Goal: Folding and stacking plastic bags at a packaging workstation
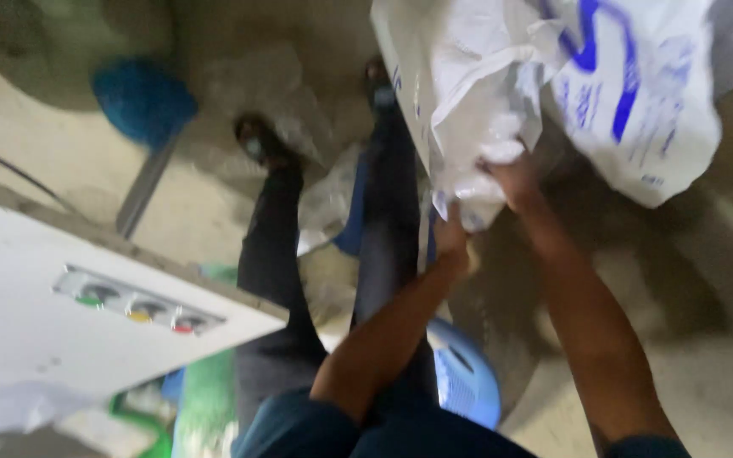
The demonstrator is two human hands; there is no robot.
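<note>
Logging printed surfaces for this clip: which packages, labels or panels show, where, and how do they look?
White sack: top right, crumpled, blue printing, gripped by left hand and right hand.
White control box: left, flat face, grey strip with green, yellow, red buttons.

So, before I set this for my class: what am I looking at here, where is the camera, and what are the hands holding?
There is no machine here. The single picture comes from a camera worn on a person's head, looking down past their legs to a dusty concrete floor. Both bare hands, left hand and right hand, have a grip on the bunched edge of a large white sack with blue print. At the left is a white control box with green, yellow and red buttons. A blue plastic object sits by the legs. The picture is blurred.
</note>
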